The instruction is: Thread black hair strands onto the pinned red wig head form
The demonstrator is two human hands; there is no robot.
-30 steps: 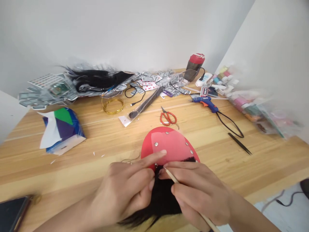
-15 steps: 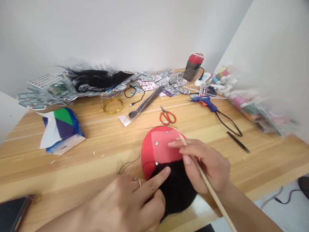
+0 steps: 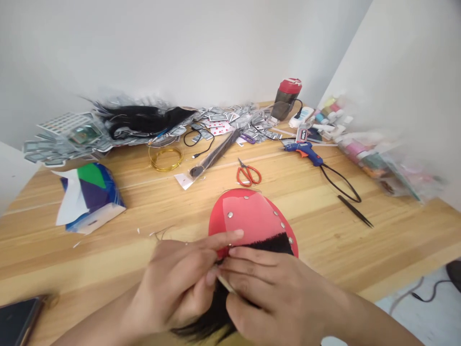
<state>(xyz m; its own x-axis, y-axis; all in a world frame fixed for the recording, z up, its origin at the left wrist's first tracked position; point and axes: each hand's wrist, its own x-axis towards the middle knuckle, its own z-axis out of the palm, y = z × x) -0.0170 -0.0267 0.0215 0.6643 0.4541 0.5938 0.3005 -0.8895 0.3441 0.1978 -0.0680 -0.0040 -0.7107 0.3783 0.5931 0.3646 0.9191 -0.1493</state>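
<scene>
A red dome-shaped form (image 3: 252,216) studded with silver pins stands at the near middle of the wooden table (image 3: 324,230). Black hair (image 3: 216,317) covers its near side. My left hand (image 3: 176,283) rests on the form's left edge, its index finger stretched across the red surface and the other fingers curled onto the hair. My right hand (image 3: 273,293) lies over the hair with fingers pressed together on a thin wooden stick (image 3: 226,283), whose tip shows between the two hands.
Red scissors (image 3: 248,174), a blue glue gun (image 3: 304,151) with black cord, black tweezers (image 3: 355,210), gold wire coil (image 3: 166,157), a tissue pack (image 3: 88,194), a black hair bundle (image 3: 144,120) among scattered cards, a red-lidded bottle (image 3: 286,98), bagged supplies (image 3: 378,158), and a phone (image 3: 16,322).
My right hand came back from the top of the red form down onto the hair, turning the stick low. My left hand moved up, its index finger again across the form.
</scene>
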